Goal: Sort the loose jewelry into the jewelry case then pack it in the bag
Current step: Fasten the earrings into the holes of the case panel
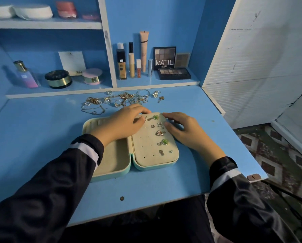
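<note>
From the head view, the case (110, 177) lies open flat on the blue desk (41, 137), near the middle. Its left half is a bare tray. Its right half is a padded panel (145, 155) with earrings (160, 132) pinned down its right side.

The left hand (124, 123) reaches across the tray to the panel's far left corner. Its fingers are bent and its thumb tip sits just beside a small stud (146, 118), but I cannot tell whether it pinches the stud or only touches it. The right hand (183, 132) rests over the panel's far right corner with its fingers loosely curved. It seems to be steadying the panel and pinches nothing.

The pile (122, 99) of chains, rings and hoops lies beyond the case, towards the shelf (59, 92). These pieces look light, thin and slippery, and the chains look limp and likely to tangle. I would take each one by a fingertip pinch, a stud by its head and a chain by one end. The case looks light, with a soft lining. Once shut, I would grip it by its long edges.

The desk is smooth and hard, so small pieces could skid or roll. Its right edge drops to a patterned floor (272, 155). Bottles (121, 67) and a palette (164, 57) stand on the shelf. No bag is in view.
</note>
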`<move>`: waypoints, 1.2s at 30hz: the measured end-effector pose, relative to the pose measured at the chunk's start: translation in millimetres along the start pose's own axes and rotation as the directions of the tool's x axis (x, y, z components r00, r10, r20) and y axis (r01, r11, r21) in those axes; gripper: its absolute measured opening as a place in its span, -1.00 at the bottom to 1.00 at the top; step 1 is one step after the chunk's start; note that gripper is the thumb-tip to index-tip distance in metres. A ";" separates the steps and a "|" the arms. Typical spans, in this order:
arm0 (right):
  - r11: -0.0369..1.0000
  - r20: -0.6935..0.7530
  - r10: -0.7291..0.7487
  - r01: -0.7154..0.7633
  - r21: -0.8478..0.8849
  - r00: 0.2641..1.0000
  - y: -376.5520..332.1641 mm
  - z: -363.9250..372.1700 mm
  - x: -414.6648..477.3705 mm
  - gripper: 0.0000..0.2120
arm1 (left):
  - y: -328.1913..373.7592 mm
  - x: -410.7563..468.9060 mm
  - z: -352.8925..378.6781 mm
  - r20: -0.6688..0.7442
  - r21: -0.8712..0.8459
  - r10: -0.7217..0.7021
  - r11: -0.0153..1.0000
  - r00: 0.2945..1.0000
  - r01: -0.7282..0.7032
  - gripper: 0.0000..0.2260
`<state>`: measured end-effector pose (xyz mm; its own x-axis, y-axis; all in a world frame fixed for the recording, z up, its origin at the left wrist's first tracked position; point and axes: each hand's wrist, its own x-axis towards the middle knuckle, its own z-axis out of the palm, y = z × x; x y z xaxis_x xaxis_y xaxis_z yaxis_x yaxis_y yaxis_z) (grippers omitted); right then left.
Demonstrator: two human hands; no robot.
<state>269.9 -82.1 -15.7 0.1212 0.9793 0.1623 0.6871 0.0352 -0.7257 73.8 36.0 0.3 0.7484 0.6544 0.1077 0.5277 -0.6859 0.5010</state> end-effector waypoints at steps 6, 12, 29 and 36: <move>0.984 0.019 -0.027 0.029 -0.175 0.999 3.3 2.9 5.8 -0.61 | -0.4 1.0 1.9 0.018 0.096 0.033 0.995 0.999 -0.035 -0.66; 0.969 0.021 0.044 -0.038 -0.243 0.999 10.1 0.3 20.0 -0.54 | -7.5 14.2 0.0 0.025 0.110 0.045 0.993 0.999 -0.048 -0.64; 0.902 -0.068 0.073 -0.095 -0.421 0.995 26.5 0.4 65.5 -0.54 | -22.1 95.9 3.6 -0.048 0.084 0.173 0.982 0.984 -0.169 -0.74; 0.919 -0.094 0.055 -0.087 -0.384 0.994 30.2 0.3 65.6 -0.54 | -24.8 123.1 7.7 -0.063 0.192 0.294 0.941 0.954 -0.277 -0.79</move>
<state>298.4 -16.7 -27.2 0.2255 0.9567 0.1842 0.8960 -0.1294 -0.4249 156.0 131.1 -5.5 0.8435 0.4428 0.3039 0.3665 -0.8882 0.2770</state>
